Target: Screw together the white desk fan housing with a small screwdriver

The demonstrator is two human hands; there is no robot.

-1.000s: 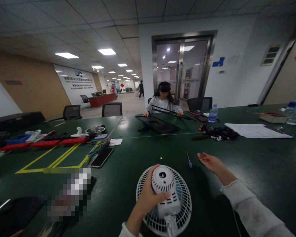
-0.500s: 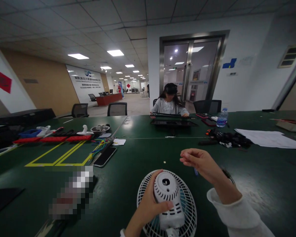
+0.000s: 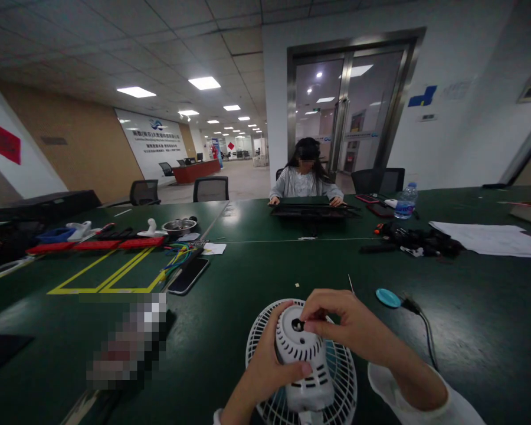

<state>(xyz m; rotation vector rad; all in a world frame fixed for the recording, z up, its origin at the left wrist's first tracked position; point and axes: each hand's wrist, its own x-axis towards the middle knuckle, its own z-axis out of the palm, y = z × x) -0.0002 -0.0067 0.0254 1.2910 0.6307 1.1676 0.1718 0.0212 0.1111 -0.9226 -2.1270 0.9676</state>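
Observation:
A small white electric fan (image 3: 307, 386) lies grille down on the green table, its motor housing facing up. My left hand (image 3: 265, 360) is wrapped round the left side of that housing, thumb across its vents. Above the round dark hole in the housing's end, my right hand (image 3: 336, 316) pinches with thumb and forefinger at the hole's right edge. Whatever sits between those fingertips is too small to name. Just beyond the right hand the thin metal shaft of a tool (image 3: 351, 283) shows. To its right lie a light-blue disc (image 3: 388, 298) and a black cable (image 3: 429, 336).
On the left lie a phone (image 3: 189, 276), coloured wires (image 3: 177, 260), red trays (image 3: 97, 245) and a metal bowl (image 3: 179, 226). Black gear (image 3: 411, 239), white paper (image 3: 482, 236) and a water bottle (image 3: 406, 202) are at right. Across the table a person (image 3: 307, 177) handles a flat black panel (image 3: 314, 211).
My right hand has come down and left from the air onto the hole in the fan housing. The left hand keeps its grip. Opposite, the person has lowered a black piece onto the panel.

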